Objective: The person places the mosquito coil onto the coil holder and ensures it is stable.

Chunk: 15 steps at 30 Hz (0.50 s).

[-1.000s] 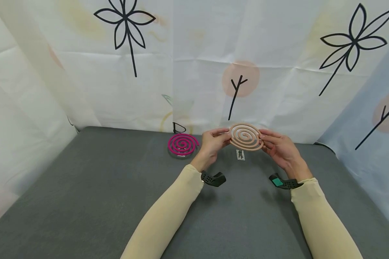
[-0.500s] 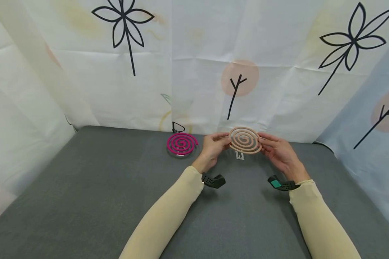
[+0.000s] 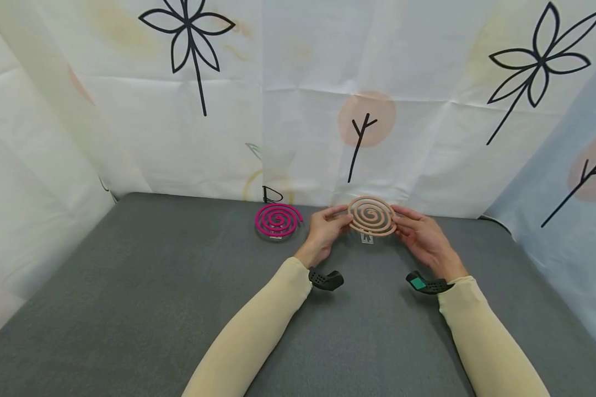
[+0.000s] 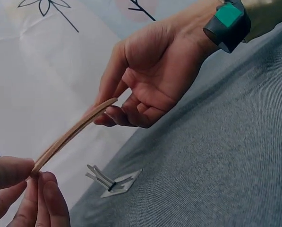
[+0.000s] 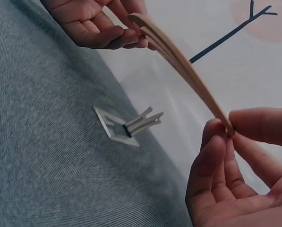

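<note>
A tan mosquito coil (image 3: 371, 215) is held level-to-tilted between both hands, above the table. The left hand (image 3: 323, 231) pinches its left edge between thumb and fingers; the right hand (image 3: 424, 240) pinches the right edge. Seen edge-on in the left wrist view, the coil (image 4: 70, 135) looks slightly bowed. Below it, apart from it, stands a small metal coil stand (image 4: 126, 182) with upright prongs (image 5: 144, 124) on a flat frame. In the head view the coil partly hides this stand (image 3: 367, 239).
A magenta mosquito coil (image 3: 278, 220) sits raised on another metal stand, left of the left hand. A black wire shape (image 3: 273, 194) shows behind it. Grey cloth covers the table (image 3: 144, 298); a patterned white curtain (image 3: 302, 138) hangs close behind the hands.
Both hands have lowered the tan coil toward the metal stand and shifted it slightly left. It covers more of the stand in the head view. The magenta coil stays in place.
</note>
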Each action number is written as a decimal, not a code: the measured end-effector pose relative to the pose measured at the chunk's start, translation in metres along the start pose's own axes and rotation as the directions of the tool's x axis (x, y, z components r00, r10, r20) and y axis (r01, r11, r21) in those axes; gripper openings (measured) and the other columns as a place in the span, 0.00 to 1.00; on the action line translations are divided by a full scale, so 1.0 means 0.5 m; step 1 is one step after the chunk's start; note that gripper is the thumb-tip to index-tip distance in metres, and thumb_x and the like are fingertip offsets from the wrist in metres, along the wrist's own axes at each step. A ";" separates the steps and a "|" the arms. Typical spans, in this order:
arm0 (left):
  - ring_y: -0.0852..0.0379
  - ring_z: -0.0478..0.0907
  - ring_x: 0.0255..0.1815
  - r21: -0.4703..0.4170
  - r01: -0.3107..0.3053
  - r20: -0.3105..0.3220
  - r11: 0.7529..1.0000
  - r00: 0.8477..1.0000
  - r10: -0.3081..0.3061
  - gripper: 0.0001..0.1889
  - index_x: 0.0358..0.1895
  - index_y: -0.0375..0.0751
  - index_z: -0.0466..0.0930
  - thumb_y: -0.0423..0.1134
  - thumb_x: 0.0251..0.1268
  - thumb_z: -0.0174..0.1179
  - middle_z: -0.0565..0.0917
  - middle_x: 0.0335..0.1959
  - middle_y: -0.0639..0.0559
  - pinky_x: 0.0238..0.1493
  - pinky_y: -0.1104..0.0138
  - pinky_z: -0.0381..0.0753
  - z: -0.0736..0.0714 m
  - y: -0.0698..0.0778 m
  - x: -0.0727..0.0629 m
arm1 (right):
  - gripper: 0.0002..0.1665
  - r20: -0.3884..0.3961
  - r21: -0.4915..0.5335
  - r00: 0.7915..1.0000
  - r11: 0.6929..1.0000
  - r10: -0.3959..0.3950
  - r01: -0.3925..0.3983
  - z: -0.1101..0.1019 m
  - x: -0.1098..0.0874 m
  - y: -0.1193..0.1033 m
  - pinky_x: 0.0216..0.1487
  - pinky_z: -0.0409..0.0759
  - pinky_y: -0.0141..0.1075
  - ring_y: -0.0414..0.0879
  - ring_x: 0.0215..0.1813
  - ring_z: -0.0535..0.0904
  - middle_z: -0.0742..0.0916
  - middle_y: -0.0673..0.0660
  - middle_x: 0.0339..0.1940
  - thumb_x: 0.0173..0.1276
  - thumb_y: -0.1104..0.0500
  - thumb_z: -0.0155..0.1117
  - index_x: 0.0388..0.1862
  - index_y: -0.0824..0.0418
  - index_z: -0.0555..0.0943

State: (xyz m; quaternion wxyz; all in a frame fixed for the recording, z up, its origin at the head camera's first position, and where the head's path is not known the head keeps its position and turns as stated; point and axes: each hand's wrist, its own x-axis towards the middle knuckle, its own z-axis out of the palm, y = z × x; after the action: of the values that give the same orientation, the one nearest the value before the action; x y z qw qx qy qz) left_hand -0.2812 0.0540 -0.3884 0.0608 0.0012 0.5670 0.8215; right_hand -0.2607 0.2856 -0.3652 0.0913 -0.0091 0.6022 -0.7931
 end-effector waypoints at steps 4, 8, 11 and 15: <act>0.59 0.85 0.36 0.038 -0.006 0.006 0.999 1.000 0.006 0.18 0.59 0.37 0.84 0.28 0.67 0.67 0.88 0.44 0.42 0.50 0.59 0.86 -0.007 -0.009 0.001 | 0.24 0.015 0.069 1.000 0.998 -0.010 0.009 -0.006 0.007 0.013 0.46 0.81 0.30 0.39 0.46 0.84 0.87 0.50 0.51 0.77 0.67 0.59 0.70 0.63 0.72; 0.59 0.85 0.38 0.083 -0.016 0.019 0.996 1.000 0.014 0.18 0.59 0.39 0.84 0.30 0.67 0.67 0.89 0.44 0.44 0.51 0.60 0.85 -0.016 -0.015 0.003 | 0.20 0.024 0.097 0.999 0.995 -0.022 0.019 -0.010 0.010 0.025 0.47 0.82 0.30 0.40 0.47 0.84 0.87 0.51 0.50 0.77 0.68 0.59 0.66 0.61 0.77; 0.59 0.85 0.38 0.115 -0.035 0.028 0.993 0.999 0.032 0.17 0.59 0.39 0.85 0.31 0.68 0.67 0.89 0.44 0.44 0.50 0.61 0.86 -0.020 -0.017 0.002 | 0.26 0.013 0.086 1.000 0.996 -0.016 0.015 -0.011 0.010 0.031 0.46 0.81 0.30 0.39 0.46 0.83 0.87 0.50 0.50 0.77 0.68 0.59 0.72 0.64 0.72; 0.58 0.85 0.39 0.154 -0.058 0.040 0.986 0.998 0.053 0.17 0.60 0.39 0.84 0.32 0.69 0.67 0.88 0.43 0.45 0.49 0.61 0.86 -0.022 -0.017 0.000 | 0.21 -0.011 0.085 1.000 0.996 -0.011 0.011 -0.012 0.012 0.036 0.44 0.81 0.29 0.39 0.44 0.83 0.88 0.50 0.48 0.76 0.67 0.60 0.67 0.61 0.78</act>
State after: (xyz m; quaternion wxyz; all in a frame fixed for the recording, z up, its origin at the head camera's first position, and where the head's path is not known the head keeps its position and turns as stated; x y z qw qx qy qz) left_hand -0.2811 0.0469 -0.4004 0.0477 0.0363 0.6277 0.7761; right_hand -0.2648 0.2861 -0.3846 0.0841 -0.0044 0.5682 -0.8186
